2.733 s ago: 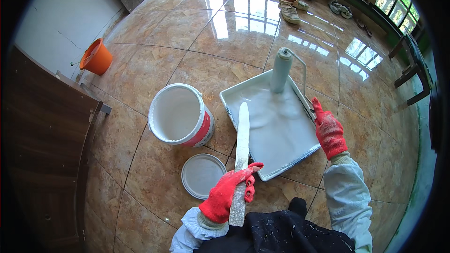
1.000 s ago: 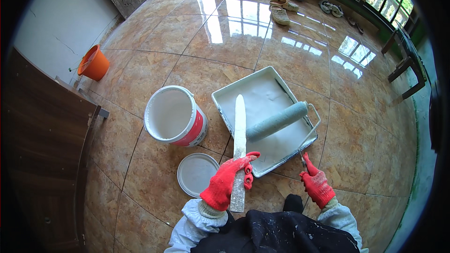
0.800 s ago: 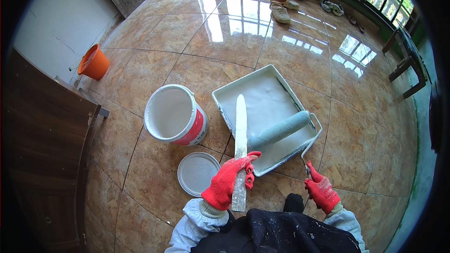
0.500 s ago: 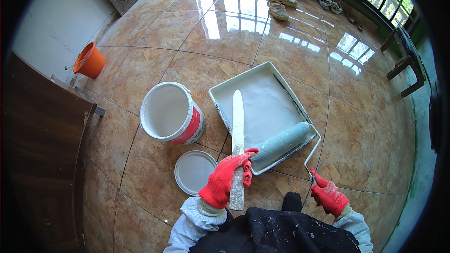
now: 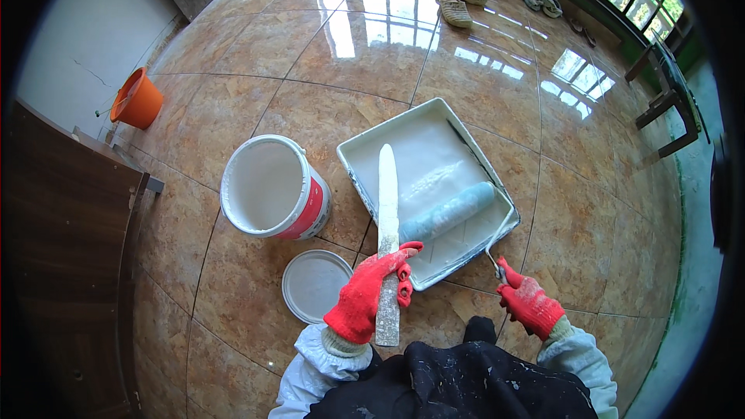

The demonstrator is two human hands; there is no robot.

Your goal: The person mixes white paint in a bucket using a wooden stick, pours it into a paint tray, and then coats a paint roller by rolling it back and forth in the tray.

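My left hand (image 5: 358,300), in a red glove, is closed around a long flat paint-crusted stir stick (image 5: 387,194); its rounded white end points away over the tray. My right hand (image 5: 532,302), also red-gloved, grips a paint roller (image 5: 452,213) by its handle. The pale blue roller cover lies in the white paint of a square paint tray (image 5: 470,255), toward the near side, wet with paint. Left of the tray stands an open paint bucket (image 5: 313,206) with a red band. Its round white lid (image 5: 317,287) lies on the floor in front of it.
Glossy brown tiles (image 5: 310,112) cover the floor. An orange bucket (image 5: 137,99) stands by the left wall, behind a dark wooden cabinet (image 5: 70,264). Several shoes (image 5: 455,9) line the far side. A dark stool-like piece of furniture (image 5: 671,105) stands at right.
My right hand has pushed the roller away from me, deeper into the tray, leaving streaks in the paint. The stick stays in my left hand. The whole view has shifted slightly.
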